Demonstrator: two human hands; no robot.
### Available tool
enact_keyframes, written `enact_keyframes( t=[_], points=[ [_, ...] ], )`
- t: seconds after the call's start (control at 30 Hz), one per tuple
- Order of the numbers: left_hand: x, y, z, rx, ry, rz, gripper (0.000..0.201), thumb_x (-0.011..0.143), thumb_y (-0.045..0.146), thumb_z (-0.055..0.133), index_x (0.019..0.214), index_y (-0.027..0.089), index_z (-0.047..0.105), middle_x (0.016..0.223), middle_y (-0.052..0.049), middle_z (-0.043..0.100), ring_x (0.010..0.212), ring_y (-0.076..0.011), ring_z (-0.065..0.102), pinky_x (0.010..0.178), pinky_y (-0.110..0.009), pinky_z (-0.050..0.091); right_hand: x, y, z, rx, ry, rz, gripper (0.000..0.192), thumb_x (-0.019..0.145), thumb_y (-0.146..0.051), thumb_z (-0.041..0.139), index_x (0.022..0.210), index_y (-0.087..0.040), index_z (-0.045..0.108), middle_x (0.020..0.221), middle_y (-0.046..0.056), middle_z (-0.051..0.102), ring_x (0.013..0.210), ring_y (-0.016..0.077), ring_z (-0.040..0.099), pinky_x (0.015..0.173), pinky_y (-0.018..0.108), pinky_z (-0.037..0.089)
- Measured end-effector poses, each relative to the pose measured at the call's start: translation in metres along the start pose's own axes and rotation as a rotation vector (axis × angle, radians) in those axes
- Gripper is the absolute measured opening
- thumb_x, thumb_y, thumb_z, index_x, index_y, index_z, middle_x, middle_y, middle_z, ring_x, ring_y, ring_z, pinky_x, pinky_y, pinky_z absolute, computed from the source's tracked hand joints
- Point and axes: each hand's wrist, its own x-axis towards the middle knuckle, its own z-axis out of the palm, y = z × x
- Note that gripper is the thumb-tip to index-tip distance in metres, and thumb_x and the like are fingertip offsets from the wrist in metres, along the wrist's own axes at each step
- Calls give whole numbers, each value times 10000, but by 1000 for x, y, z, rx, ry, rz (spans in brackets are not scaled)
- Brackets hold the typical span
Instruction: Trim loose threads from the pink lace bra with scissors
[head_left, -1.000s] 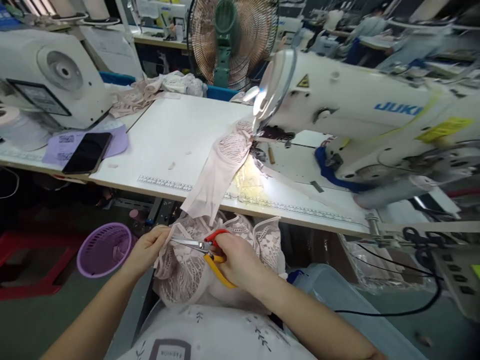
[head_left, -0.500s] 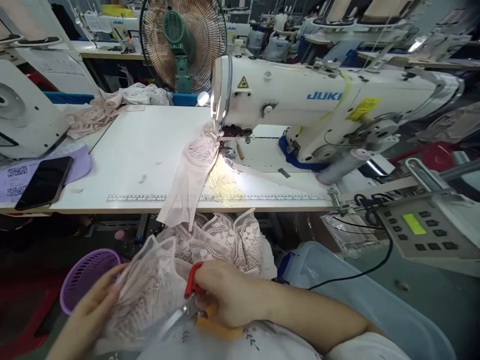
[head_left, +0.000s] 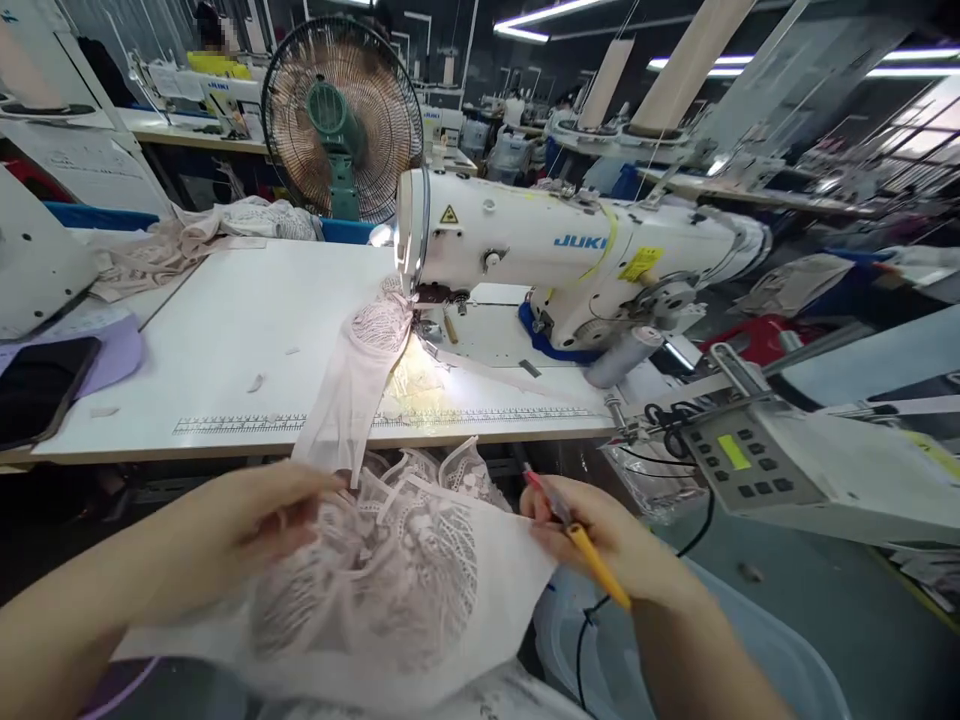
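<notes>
A pale pink lace bra (head_left: 420,590) is stretched between my two hands over my lap, its lace cups in the middle and plain mesh towards the sides. My left hand (head_left: 251,520) has its fingers closed at the upper left of the lace; they are a little blurred. In my right hand (head_left: 600,535) are scissors with one red and one orange handle (head_left: 600,568). The fingers of that hand also pinch the mesh edge at the right. Another pale pink lace piece (head_left: 379,325) lies under the sewing machine's needle area, its mesh end hanging over the table edge.
A white sewing machine (head_left: 510,235) stands on the white table (head_left: 247,340), with a ruler strip along the front edge. At left lies a black phone (head_left: 45,385). A control panel (head_left: 750,465) juts out at right above a translucent tub (head_left: 750,640). Behind stands a fan (head_left: 341,120).
My right hand has moved right and up with the scissors. My left hand has risen from lower left to the top of the bra, which is now spread wider. The camera view has tilted upward.
</notes>
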Motion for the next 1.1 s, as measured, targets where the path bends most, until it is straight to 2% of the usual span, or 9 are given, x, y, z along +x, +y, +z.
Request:
enact_keyframes(
  t=[0.07,0.13,0.23,0.33,0.43,0.57,0.73,0.93,1.1],
  points=[
    [48,-1,-2,220,-145,48,385,815,432,501,1130,249,622,887,-36,695,744,-207,648,592,-255,506,-9,18,-8,-239,-1,161,96,781,-207,473,704,-198,416,758,43,542,647,159,486,562,268,377],
    [96,-5,-5,490,-8,77,409,842,410,389,1094,198,631,964,-80,688,816,-235,643,658,-293,503,-12,33,-10,-417,-12,290,36,768,-180,467,735,-187,455,805,67,581,688,183,531,584,281,379],
    [159,-17,-8,585,77,113,417,856,308,318,1115,163,610,1177,-126,622,1029,-288,583,818,-374,469,-9,46,-11,-612,18,419,53,737,-137,473,767,-171,500,835,94,608,758,226,568,626,305,381],
    [198,-33,-10,656,57,207,411,807,245,390,1166,165,574,1291,-125,552,1141,-286,522,931,-399,405,0,43,-13,-685,125,397,79,708,-104,477,747,-167,504,830,106,607,804,242,558,658,313,382],
    [213,-45,-12,734,57,285,319,832,292,388,978,166,643,1106,-137,634,978,-290,590,891,-428,405,11,30,-2,-562,158,248,40,731,-147,493,757,-174,507,803,77,595,743,208,540,636,292,392],
    [204,-56,-17,788,92,340,322,861,327,354,740,172,609,803,-125,637,775,-286,588,703,-385,427,31,27,41,-405,-33,-1,217,642,-151,569,855,-175,538,894,68,608,793,200,544,706,284,432],
    [167,-64,-22,759,37,371,309,871,365,392,677,209,574,741,-65,606,742,-247,564,640,-323,402,53,49,80,-507,-31,75,240,597,-106,555,834,-148,553,921,105,610,865,249,536,781,345,432],
    [106,-61,-20,714,-66,319,307,894,352,402,681,208,571,748,-17,587,709,-196,552,626,-283,375,57,57,55,-460,68,107,132,702,-70,486,805,-143,525,881,115,580,840,238,511,763,373,422],
    [46,-37,-4,562,-124,333,289,885,309,405,664,223,571,674,-11,591,612,-169,557,553,-268,383,58,43,34,-324,86,62,88,740,-183,589,771,-162,509,869,83,600,819,204,541,738,331,456]
  ],
)
